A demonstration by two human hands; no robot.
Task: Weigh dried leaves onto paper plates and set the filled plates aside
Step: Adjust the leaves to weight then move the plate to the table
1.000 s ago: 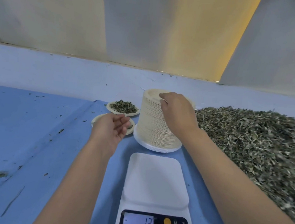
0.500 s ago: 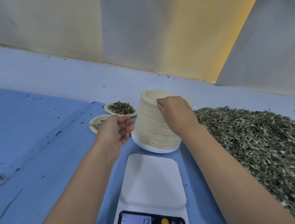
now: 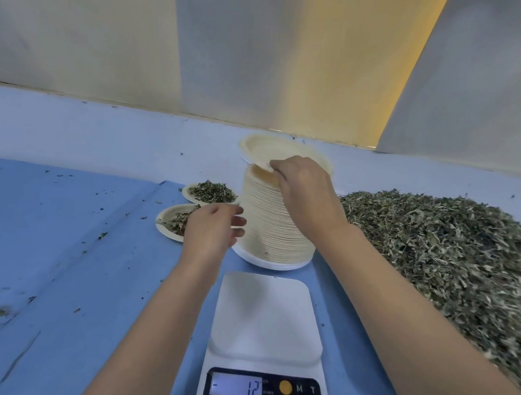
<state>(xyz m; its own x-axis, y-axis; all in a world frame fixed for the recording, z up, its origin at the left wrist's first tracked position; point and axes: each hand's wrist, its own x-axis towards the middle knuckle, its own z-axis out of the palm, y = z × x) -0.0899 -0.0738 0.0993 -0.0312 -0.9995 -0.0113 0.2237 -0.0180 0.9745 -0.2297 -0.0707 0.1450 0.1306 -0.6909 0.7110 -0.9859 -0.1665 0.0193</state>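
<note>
A tall stack of cream paper plates (image 3: pixel 273 228) stands behind the white kitchen scale (image 3: pixel 266 344), whose platform is bare and whose display reads -12. My right hand (image 3: pixel 305 189) pinches the near rim of the top plate (image 3: pixel 274 150) and holds it tilted up off the stack. My left hand (image 3: pixel 213 227) hovers with relaxed fingers beside the stack's left side, holding nothing. A large heap of dried leaves (image 3: pixel 456 262) fills the right side. Two filled plates lie left of the stack, the far one (image 3: pixel 211 191) and the near one (image 3: pixel 170 222), which my left hand partly hides.
Everything rests on a blue cloth (image 3: pixel 53 238) scattered with loose leaf bits. A pale wall of hanging sheets (image 3: pixel 269 52) closes the back. The scale sits near the front edge between my forearms.
My right hand has lifted the top plate up off the stack. My left hand has moved right, closer to the stack's side.
</note>
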